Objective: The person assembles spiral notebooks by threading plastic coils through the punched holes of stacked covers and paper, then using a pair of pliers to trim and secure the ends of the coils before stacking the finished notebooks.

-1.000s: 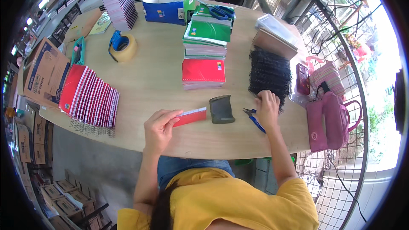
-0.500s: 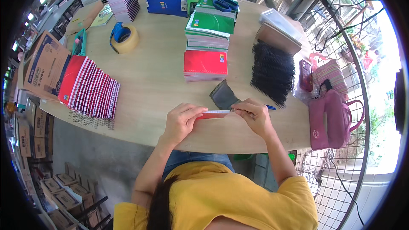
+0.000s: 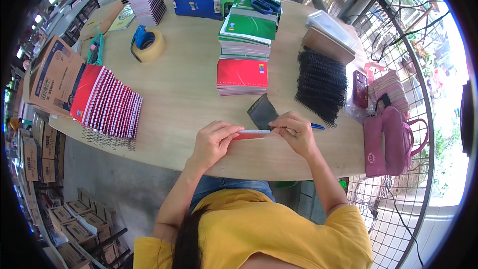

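Close to the table's front edge, I hold a thin red notebook (image 3: 250,136) with its pale bound edge turned up. My left hand (image 3: 214,142) is closed on its left end, thumb and fingers pinching it. At the opposite end, the fingertips of my right hand (image 3: 297,133) are pinched together on the corner of the bound edge; any small part between them is too fine to make out. A dark grey flat piece (image 3: 262,111) lies just beyond the notebook. A blue pen (image 3: 317,126) sticks out beside my right hand.
Ahead stand a red notebook stack (image 3: 242,75) and a green one (image 3: 247,29) with scissors (image 3: 265,5) behind. Black wire bindings (image 3: 321,87) and a pink bag (image 3: 391,142) are right. Left are bound red notebooks (image 3: 107,102), a carton (image 3: 56,77) and a tape dispenser (image 3: 148,45).
My right fingertips have shifted slightly at the notebook's right end. The left hand keeps its hold, and the whole view has moved a little.
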Tool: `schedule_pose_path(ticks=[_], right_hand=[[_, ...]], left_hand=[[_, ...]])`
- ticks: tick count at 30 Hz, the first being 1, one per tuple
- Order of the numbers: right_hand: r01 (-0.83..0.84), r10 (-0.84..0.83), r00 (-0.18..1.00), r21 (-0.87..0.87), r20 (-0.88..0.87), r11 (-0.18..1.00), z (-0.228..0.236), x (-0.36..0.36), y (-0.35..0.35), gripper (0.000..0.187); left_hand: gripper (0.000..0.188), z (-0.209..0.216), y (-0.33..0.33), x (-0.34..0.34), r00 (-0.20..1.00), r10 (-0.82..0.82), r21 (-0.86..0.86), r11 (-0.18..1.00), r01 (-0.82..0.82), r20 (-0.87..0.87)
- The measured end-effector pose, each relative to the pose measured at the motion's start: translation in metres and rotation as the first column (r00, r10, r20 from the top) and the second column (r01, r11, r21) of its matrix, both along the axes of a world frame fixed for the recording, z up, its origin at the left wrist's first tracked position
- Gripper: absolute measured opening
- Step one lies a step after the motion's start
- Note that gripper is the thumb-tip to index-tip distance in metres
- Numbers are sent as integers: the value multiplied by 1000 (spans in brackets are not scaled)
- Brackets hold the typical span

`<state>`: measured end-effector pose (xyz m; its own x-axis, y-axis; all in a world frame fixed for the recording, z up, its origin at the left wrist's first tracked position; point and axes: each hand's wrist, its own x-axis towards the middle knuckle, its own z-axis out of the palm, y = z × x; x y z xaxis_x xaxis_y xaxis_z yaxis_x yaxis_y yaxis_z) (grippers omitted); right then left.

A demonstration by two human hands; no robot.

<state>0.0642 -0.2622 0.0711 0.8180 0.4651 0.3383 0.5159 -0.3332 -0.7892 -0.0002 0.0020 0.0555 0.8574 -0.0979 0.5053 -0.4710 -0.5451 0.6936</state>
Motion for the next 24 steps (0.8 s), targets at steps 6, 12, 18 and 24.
schedule_pose_path(ticks=[6, 12, 18, 24], right_hand=[[-99, 99, 990, -13, 97, 995, 2, 5, -3, 20], [-139, 132, 989, -106, -73, 985, 5, 2, -3, 15], [-98, 128, 986, -247, 107, 964, 8, 0, 1, 21], [-59, 124, 973, -314, 193, 948, 12, -5, 8, 20]], left_hand=[[18, 2, -1, 0, 1000, 5, 4, 1000, -5, -12], [18, 2, -3, 0, 1000, 15, 0, 1000, -15, -24], [18, 4, -4, 0, 999, 6, 9, 1000, -6, -37], [18, 4, -4, 0, 1000, -2, 19, 1000, 3, -31]])
